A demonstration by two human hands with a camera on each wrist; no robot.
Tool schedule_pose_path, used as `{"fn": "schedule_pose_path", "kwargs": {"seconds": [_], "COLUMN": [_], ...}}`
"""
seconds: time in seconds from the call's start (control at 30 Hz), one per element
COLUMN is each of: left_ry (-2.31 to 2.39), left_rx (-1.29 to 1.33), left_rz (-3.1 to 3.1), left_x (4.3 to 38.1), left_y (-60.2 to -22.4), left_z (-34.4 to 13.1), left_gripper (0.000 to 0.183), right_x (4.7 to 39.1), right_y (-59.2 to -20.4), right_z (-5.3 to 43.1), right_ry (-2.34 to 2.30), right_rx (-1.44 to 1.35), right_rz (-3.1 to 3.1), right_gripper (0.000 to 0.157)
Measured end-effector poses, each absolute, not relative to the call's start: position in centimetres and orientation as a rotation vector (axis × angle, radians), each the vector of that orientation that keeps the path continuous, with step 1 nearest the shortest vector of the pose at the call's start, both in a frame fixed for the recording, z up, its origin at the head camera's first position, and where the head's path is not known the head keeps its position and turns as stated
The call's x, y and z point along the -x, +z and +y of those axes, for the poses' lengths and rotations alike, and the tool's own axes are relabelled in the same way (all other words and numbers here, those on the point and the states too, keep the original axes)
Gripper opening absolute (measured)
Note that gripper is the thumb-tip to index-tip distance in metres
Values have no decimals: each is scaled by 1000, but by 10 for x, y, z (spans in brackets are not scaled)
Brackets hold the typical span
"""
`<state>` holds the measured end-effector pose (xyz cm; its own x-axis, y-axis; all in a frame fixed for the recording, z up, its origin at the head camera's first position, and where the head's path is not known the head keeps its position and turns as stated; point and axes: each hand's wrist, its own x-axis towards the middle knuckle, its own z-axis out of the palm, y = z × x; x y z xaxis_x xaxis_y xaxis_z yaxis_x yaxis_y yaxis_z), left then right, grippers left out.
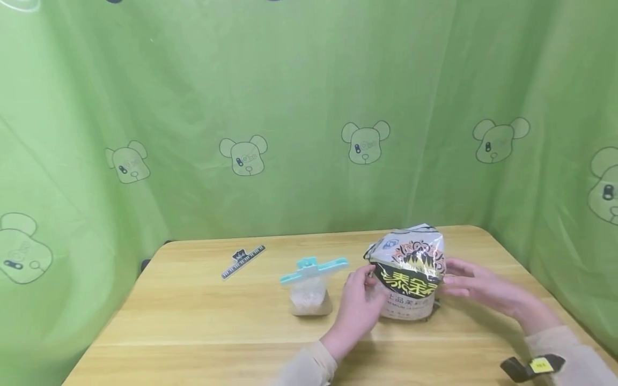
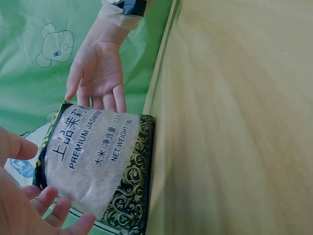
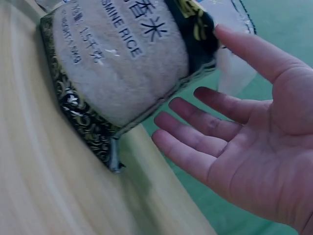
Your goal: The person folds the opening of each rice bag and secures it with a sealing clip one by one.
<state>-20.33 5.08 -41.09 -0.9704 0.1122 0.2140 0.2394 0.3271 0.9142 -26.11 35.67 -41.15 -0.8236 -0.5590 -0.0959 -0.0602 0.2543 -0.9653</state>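
Observation:
A bag of jasmine rice [image 1: 410, 276] stands upright on the table, its printed top folded over towards the left. My left hand [image 1: 359, 305] is at the bag's left side; in the left wrist view its fingers [image 2: 58, 213] are spread and loosely bent beside the bag. On the opposite side is my right hand [image 1: 478, 287], palm towards the bag. The right wrist view shows that hand's fingers [image 3: 190, 139] extended along the bag's edge, with the thumb near the black band. Whether the fingertips touch the bag is hard to tell.
Left of the rice bag stands a small clear bag of grain [image 1: 310, 297], closed by a turquoise clip [image 1: 314, 271]. Farther left lies a black-and-white clip with a piano-key pattern [image 1: 243, 261]. A green curtain [image 1: 299, 96] surrounds the wooden table [image 1: 203, 316].

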Motion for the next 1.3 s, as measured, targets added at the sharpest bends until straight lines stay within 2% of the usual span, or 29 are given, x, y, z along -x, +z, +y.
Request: {"fn": "schedule_pose_path", "kwargs": {"seconds": [0.2, 0.37, 0.67, 0.9, 1.17, 1.3], "left_ry": [-1702, -1737, -1696, -1617, -1700, -1801], "left_rx": [333, 380, 519, 500, 328, 254], "left_rz": [-2486, -2456, -2317, -2304, -2272, -2256], "left_x": [202, 197, 199, 211, 236, 247], "left_y": [-404, -393, -357, -333, -319, -324], "left_z": [49, 48, 42, 37, 39, 44], "left_gripper": [52, 47, 27, 23, 21, 20], "right_x": [264, 262, 244, 241, 250, 256], "right_y": [-403, -391, -356, -333, -318, -316], "right_z": [367, 375, 347, 312, 278, 260], "right_ry": [-1735, -1810, -1604, -1624, -1347, -1210], "right_rx": [740, 783, 551, 650, 711, 813], "right_rz": [2017, 2050, 2914, 3010, 3041, 3094], "right_gripper": [51, 46, 38, 41, 64, 66]}}
